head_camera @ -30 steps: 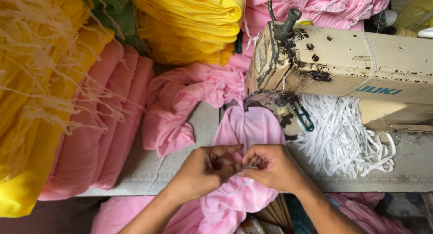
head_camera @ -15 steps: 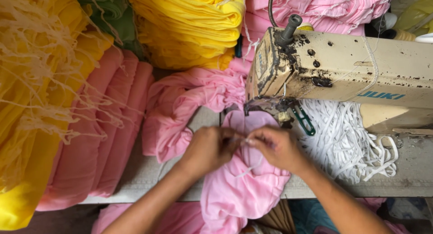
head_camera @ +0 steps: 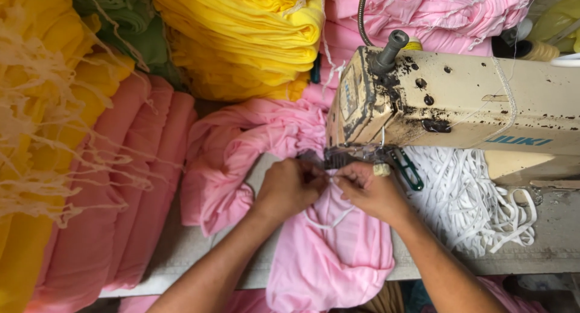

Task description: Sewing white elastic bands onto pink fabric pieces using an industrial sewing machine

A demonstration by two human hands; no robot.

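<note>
Keep both hands close together, your left hand [head_camera: 290,186] and right hand [head_camera: 368,189] pinched on the pink fabric [head_camera: 332,252] and white elastic strip [head_camera: 331,222] just under the sewing machine [head_camera: 459,102] head, holding the edges flat and aligned.

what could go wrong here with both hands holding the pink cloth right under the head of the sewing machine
Both the left hand and right hand pinch the pink knit cloth directly beneath the worn cream sewing machine, so fingertips may stray close to the needle. The thin white elastic strip loops loosely and might twist. The heap of white elastic band beside the right hand could snag.
</note>
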